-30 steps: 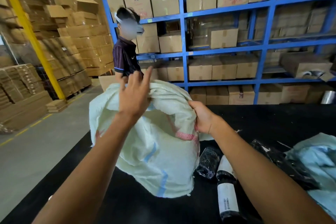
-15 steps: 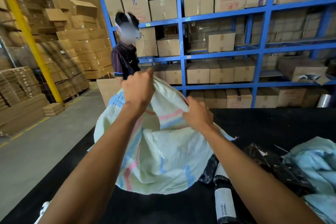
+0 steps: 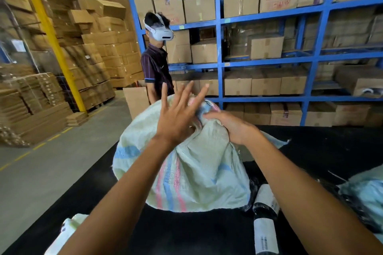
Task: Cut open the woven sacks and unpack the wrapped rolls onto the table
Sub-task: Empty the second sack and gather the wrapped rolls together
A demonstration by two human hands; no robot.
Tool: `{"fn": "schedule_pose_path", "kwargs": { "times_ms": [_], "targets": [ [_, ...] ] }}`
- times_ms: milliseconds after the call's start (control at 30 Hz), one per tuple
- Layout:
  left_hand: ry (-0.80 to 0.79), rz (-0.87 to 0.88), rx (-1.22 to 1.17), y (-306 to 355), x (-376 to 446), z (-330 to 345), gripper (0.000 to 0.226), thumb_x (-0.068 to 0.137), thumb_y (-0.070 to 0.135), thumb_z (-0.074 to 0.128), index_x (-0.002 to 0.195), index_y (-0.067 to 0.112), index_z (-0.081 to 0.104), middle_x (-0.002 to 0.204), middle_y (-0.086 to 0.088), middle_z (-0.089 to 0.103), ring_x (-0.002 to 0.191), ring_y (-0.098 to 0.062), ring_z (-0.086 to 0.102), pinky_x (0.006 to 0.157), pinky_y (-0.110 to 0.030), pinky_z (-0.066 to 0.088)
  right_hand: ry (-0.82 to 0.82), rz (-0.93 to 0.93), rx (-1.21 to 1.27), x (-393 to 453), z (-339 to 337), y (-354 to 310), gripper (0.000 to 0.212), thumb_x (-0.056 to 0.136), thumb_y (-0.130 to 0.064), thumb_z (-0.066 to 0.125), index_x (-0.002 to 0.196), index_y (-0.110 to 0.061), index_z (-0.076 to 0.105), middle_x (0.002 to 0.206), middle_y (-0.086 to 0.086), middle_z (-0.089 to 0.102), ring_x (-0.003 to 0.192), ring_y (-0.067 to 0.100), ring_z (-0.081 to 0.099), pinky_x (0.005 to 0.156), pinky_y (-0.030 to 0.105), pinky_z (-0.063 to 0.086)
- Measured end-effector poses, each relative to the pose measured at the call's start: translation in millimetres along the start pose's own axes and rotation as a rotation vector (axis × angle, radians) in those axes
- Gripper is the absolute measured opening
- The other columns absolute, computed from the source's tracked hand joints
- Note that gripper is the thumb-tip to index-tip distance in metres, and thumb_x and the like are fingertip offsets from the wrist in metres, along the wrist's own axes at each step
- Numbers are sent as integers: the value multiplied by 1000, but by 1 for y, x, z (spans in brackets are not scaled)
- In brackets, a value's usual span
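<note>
Woven sack [image 3: 192,174]: upright on table [image 3: 323,151], bunched top nearest right hand.
Right hand [image 3: 232,128]: gripping top.
Left hand [image 3: 176,118]: fingers spread, alongside.

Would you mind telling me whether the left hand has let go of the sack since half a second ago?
Yes. The left hand then gripped the sack's top edge; now its fingers are spread open in front of the bunched top, which the right hand holds above the black table.

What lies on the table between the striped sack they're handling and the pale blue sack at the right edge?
In the head view, wrapped rolls in black plastic lie on the black table between the striped sack and the pale blue sack; the nearest carries a white label.
</note>
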State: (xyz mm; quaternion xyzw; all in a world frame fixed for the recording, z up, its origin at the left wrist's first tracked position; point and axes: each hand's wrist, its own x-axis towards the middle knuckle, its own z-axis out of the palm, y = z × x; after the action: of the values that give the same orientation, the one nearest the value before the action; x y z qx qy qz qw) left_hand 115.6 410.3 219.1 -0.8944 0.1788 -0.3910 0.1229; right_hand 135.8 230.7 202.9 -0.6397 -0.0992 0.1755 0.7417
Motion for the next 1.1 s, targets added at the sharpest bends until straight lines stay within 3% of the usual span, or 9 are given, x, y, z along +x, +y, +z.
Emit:
{"fn": "schedule_pose_path", "kwargs": {
  "times_ms": [133,300,400,533,667,733,833,933,1100],
  "targets": [
    [-137,-216,-174,-11,11,-4,65,83,1,53,143,23,39,98,-7,66,84,-35,67,90,-59,47,-250,-30,-467,-12,0,-5,45,78,-11,82,120,-17,66,119,8,71,112,24,67,98,38,53],
    [41,-310,-169,-14,18,-17,29,87,-2,48,112,13,53,90,-9,63,77,-38,66,67,-43,46,544,-279,-1147,-3,4,10,50,74,-31,75,121,-24,58,115,2,62,107,28,61,84,43,54],
    [92,-379,-176,-21,20,-16,29,87,-3,45,111,12,52,88,-6,61,98,-46,59,54,-37,35,594,-236,-1020,-11,3,25,45,78,-41,71,119,-25,58,110,-2,64,103,25,61,80,38,53],
    [76,-412,-125,-39,16,-12,37,89,-2,45,122,13,54,99,-11,65,94,-38,62,58,-38,36,192,57,-366,-25,-7,30,46,76,-25,78,117,-14,60,111,7,69,101,23,67,86,38,56],
    [33,-408,-73,-50,9,-2,30,85,-2,49,109,13,59,96,-10,67,76,-36,65,59,-34,35,-218,124,-159,-41,-22,19,45,73,1,74,116,-9,66,112,11,72,104,24,69,87,35,57],
    [15,-423,-66,-56,6,1,23,84,-1,53,102,11,61,94,-10,69,76,-36,66,63,-34,35,-127,86,-347,-35,-23,13,42,78,-1,74,117,-15,65,113,7,72,105,22,69,86,32,56],
    [7,-486,-76,-66,0,6,21,85,1,53,103,9,59,93,-14,69,82,-40,65,64,-37,36,377,-92,-785,-12,-26,19,25,89,-22,63,113,-25,66,101,0,71,96,19,67,81,34,55],
    [-59,-616,-129,-67,-6,11,24,89,3,51,111,11,57,100,-18,66,94,-44,62,70,-44,43,636,-122,-942,7,-23,27,31,96,-34,50,123,-26,60,108,6,67,97,28,62,82,38,52],
    [-461,-704,-201,-75,-18,27,31,85,19,57,116,17,60,114,-16,65,105,-41,62,85,-46,49,709,-110,-528,27,-1,7,33,97,-32,48,124,-17,59,122,11,64,110,32,59,94,40,49]
  ]
}}
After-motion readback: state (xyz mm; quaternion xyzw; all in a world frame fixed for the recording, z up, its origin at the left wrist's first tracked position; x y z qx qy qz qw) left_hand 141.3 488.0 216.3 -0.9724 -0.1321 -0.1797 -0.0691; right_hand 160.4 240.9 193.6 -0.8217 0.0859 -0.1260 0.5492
